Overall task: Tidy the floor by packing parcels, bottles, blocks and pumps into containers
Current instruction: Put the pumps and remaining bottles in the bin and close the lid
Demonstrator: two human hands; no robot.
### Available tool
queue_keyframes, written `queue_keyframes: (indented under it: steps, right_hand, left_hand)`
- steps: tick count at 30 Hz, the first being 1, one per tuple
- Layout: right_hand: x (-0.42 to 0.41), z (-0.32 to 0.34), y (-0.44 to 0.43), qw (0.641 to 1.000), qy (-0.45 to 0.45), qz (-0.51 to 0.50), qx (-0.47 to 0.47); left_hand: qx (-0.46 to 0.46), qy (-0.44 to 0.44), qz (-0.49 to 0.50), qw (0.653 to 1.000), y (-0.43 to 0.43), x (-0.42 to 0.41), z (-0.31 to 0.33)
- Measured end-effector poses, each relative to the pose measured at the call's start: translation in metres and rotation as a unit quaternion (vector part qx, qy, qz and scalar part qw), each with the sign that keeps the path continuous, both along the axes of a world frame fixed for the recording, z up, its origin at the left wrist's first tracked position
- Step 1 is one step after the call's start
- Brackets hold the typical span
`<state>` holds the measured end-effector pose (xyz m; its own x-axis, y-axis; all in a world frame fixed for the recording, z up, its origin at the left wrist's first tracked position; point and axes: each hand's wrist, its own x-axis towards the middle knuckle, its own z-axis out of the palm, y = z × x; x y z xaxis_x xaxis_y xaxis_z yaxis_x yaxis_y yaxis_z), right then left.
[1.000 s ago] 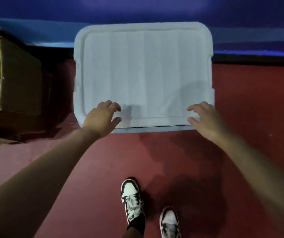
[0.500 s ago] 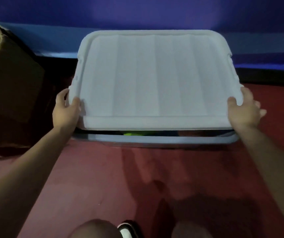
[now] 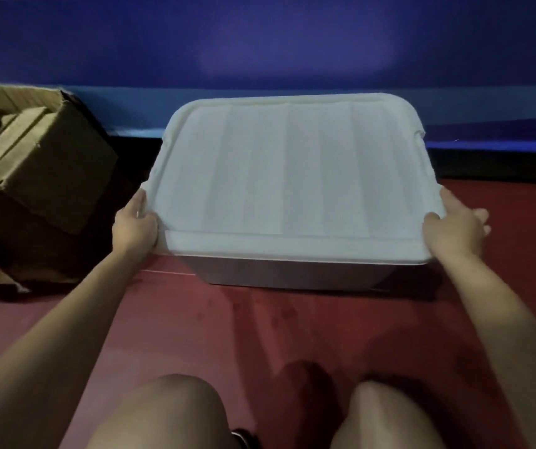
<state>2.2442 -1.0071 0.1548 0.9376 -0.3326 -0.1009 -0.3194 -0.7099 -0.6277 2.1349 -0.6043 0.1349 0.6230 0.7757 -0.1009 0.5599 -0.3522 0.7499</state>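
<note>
Fingers (image 3: 137, 202) of left hand (image 3: 135, 223) and right hand (image 3: 454, 229) clamp opposite edges of the white lid (image 3: 292, 176), probably to seat it squarely on the grey bin (image 3: 286, 274) beneath.

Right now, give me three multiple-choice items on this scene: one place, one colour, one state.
1. The box stands where from the bin? A) left B) right C) on top
2. The lid is: A) red B) white C) black
3. The lid is held by: A) no hand B) one hand C) both hands
Answers: 1 A, the box sits at the bin's left; 2 B, it is pale white against the red floor; 3 C, left hand and right hand grip its near corners.
</note>
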Motion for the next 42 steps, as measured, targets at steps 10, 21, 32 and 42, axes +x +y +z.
queue_keyframes:
  steps: [10, 21, 32, 42]
  right_hand:
    - [0.017, 0.001, 0.018, 0.959, 0.004, 0.09, -0.269]
    - [0.039, -0.009, 0.03, 0.94, 0.088, 0.198, -0.262]
    - [0.042, -0.016, 0.028, 0.943, 0.063, 0.183, -0.269]
    - [0.081, 0.002, 0.05, 0.956, 0.056, 0.113, -0.264]
  left_hand:
    - [0.095, 0.168, -0.074, 0.978, 0.004, 0.006, 0.007]
    - [0.265, 0.311, -0.138, 0.902, -0.015, 0.053, 0.034]
    - [0.297, 0.207, -0.428, 0.828, -0.118, 0.22, 0.015]
    - [0.289, 0.252, -0.485, 0.786, -0.105, 0.229, 0.021]
